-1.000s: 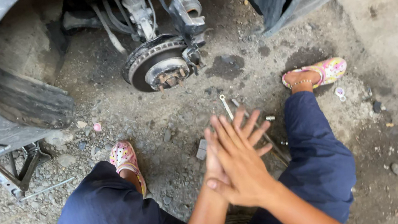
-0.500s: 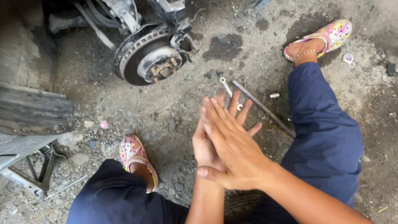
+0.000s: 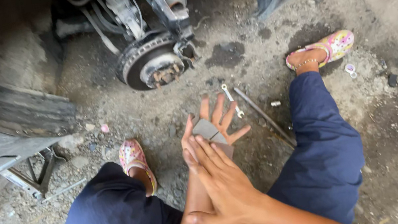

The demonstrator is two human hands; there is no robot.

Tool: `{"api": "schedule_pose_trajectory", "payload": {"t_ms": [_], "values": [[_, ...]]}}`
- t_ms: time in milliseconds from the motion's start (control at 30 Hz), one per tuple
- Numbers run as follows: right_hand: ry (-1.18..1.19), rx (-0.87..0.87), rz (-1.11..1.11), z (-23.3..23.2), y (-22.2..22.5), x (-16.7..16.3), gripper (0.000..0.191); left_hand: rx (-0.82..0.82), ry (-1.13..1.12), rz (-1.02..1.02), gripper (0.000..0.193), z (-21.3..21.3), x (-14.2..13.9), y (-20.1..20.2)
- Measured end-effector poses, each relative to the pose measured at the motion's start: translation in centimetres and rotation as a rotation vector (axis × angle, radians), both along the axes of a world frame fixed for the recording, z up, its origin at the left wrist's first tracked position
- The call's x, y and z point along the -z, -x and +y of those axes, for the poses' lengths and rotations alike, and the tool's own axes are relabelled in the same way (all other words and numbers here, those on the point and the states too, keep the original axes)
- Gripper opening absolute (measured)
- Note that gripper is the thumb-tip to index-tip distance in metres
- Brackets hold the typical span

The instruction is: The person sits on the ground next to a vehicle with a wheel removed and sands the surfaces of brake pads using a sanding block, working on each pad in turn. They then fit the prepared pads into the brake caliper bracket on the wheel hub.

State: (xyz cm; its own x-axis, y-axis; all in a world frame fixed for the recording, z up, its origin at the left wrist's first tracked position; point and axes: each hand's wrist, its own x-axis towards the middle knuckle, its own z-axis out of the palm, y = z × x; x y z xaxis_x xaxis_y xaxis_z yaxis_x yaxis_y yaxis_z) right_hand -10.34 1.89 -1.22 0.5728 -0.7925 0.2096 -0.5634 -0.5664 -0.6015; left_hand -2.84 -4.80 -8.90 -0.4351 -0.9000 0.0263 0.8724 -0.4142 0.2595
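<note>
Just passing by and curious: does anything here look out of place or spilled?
Yes. A dark stain marks the ground beside the bare brake disc, like spilled fluid. A wrench and a metal rod lie loose in the dirt beyond the hands.
</note>
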Motion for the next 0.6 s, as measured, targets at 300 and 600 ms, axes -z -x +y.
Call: {"api": "schedule_pose_trajectory", "payload": {"t_ms": [300, 600], "values": [[0.053, 0.266, -0.144, -2.3, 0.3, 2.5, 0.072, 0.067, -0.052, 0.096, 0.074, 0.5, 0.4, 0.2], [0.082, 0.069, -0.183, 1.2, 4.5, 1.1, 0.072, 0.141, -0.085, 0.143, 0.072, 3.3, -0.1, 0.2]]}}
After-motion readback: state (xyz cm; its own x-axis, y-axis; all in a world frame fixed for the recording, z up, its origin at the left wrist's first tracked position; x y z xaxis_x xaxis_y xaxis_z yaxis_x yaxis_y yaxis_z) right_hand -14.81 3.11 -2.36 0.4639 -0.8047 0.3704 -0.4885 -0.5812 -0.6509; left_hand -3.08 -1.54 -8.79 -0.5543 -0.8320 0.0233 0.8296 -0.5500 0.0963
